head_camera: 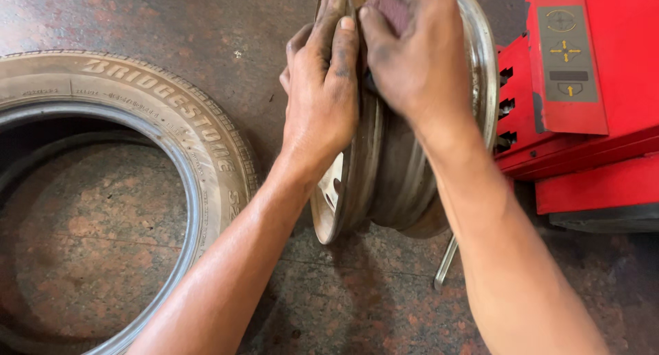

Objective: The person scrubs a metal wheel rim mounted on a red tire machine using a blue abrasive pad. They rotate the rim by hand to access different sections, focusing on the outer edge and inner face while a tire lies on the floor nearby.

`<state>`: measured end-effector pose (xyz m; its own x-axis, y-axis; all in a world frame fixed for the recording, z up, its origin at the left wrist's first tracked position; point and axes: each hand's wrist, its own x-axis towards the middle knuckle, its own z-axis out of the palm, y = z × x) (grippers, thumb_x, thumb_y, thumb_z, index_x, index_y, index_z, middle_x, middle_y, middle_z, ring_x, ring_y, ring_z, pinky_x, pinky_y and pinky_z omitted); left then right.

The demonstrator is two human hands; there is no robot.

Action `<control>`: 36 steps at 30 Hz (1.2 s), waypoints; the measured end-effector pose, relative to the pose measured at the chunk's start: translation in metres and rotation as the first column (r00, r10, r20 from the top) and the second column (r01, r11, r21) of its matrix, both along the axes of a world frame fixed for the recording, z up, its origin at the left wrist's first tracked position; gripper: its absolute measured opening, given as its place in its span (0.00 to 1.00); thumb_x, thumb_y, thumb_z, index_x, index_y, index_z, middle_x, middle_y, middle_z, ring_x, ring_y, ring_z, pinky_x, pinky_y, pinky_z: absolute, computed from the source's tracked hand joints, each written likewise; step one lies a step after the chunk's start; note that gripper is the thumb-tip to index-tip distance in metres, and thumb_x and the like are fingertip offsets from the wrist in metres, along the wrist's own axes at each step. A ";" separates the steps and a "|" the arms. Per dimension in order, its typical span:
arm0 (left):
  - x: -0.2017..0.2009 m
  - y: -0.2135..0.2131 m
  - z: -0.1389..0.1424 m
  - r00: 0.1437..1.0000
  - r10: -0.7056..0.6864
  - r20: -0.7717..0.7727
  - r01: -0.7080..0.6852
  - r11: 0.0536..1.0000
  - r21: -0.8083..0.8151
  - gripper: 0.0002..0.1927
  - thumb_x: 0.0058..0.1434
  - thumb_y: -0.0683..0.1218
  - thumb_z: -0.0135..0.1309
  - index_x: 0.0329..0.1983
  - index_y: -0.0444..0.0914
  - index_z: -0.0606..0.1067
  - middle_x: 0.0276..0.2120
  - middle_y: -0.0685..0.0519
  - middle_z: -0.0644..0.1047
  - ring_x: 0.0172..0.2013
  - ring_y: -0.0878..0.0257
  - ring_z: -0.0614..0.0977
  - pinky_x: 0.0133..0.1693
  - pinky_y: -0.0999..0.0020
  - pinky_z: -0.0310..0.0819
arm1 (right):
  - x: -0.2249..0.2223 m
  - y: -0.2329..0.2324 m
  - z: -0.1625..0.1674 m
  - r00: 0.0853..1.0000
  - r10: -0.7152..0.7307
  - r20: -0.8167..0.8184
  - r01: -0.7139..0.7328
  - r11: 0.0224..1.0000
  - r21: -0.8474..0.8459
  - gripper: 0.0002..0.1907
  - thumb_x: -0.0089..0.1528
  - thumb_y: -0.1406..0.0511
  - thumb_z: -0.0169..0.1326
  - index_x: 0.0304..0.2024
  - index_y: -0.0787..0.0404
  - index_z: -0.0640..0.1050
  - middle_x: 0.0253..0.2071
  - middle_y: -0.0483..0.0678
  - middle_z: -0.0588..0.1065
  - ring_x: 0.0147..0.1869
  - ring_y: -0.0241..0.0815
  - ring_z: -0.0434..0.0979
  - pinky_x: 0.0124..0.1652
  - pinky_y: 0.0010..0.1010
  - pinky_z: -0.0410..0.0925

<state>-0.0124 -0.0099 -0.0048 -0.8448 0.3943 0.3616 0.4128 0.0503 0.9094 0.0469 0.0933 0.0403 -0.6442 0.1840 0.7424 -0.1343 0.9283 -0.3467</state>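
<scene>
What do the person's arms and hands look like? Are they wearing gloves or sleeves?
No gloves and no sleeves: both forearms are bare right up to the edge of the picture. The left hand and the right hand are smudged with dark, greasy grime, heaviest on the fingers and knuckles. No watch, rings or bands show on either wrist.

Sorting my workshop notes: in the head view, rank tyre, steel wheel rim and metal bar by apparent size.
1. Tyre, though cut off by the frame.
2. Steel wheel rim, upright and nearer the camera.
3. Metal bar, mostly hidden.

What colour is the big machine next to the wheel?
The machine is bright red with a grey panel, seen best in the head view.
</scene>
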 end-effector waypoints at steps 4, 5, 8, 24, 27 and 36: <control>-0.002 0.004 -0.004 1.000 0.005 -0.007 -0.005 0.999 0.033 0.27 0.79 0.58 0.33 0.77 0.48 0.61 0.76 0.49 0.62 0.74 0.49 0.59 0.74 0.49 0.43 | 0.029 -0.014 -0.015 0.997 0.050 0.061 -0.039 0.984 -0.176 0.05 0.69 0.71 0.53 0.42 0.70 0.77 0.37 0.59 0.78 0.40 0.47 0.84 0.48 0.37 0.77; -0.002 0.005 -0.004 0.999 -0.009 0.034 0.008 0.999 0.050 0.27 0.78 0.58 0.33 0.77 0.48 0.61 0.75 0.48 0.62 0.73 0.49 0.58 0.73 0.50 0.44 | 0.032 -0.017 -0.018 0.998 0.019 0.064 -0.006 0.983 -0.184 0.05 0.70 0.71 0.54 0.43 0.69 0.78 0.37 0.59 0.79 0.41 0.47 0.85 0.48 0.36 0.77; -0.002 0.009 -0.005 0.998 -0.002 0.069 -0.004 0.997 0.077 0.27 0.79 0.59 0.34 0.77 0.49 0.61 0.76 0.50 0.63 0.74 0.50 0.61 0.74 0.51 0.47 | 0.003 0.004 -0.013 1.000 -0.007 -0.009 0.007 1.000 0.006 0.07 0.68 0.71 0.58 0.36 0.70 0.78 0.32 0.60 0.79 0.35 0.49 0.82 0.37 0.38 0.74; -0.004 0.011 -0.006 0.998 0.049 -0.050 -0.048 0.999 0.023 0.25 0.80 0.56 0.36 0.78 0.49 0.61 0.77 0.56 0.63 0.75 0.52 0.61 0.75 0.49 0.43 | 0.033 -0.018 -0.026 0.996 -0.069 0.056 0.074 0.994 -0.084 0.07 0.73 0.68 0.52 0.46 0.67 0.76 0.39 0.55 0.77 0.41 0.48 0.81 0.41 0.39 0.73; 0.001 0.009 -0.008 0.999 0.034 -0.009 -0.034 0.996 0.078 0.26 0.80 0.56 0.35 0.78 0.48 0.61 0.77 0.55 0.62 0.74 0.52 0.61 0.75 0.49 0.42 | 0.049 -0.029 -0.034 0.986 -0.144 0.085 0.150 0.985 -0.080 0.07 0.69 0.68 0.53 0.39 0.67 0.76 0.31 0.55 0.75 0.34 0.51 0.76 0.34 0.42 0.67; -0.005 0.011 -0.006 0.997 0.057 -0.061 -0.057 0.998 0.005 0.25 0.80 0.56 0.35 0.78 0.49 0.61 0.77 0.56 0.63 0.74 0.52 0.62 0.75 0.49 0.43 | 0.039 -0.021 -0.036 0.992 -0.125 0.004 0.124 0.991 0.056 0.09 0.74 0.64 0.52 0.43 0.64 0.76 0.36 0.55 0.77 0.39 0.50 0.79 0.41 0.39 0.70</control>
<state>-0.0170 0.0008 -0.0106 -0.8423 0.3447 0.4143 0.4639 0.0725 0.8829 0.0860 0.0724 0.0047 -0.6244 0.2217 0.7490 -0.0140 0.9555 -0.2946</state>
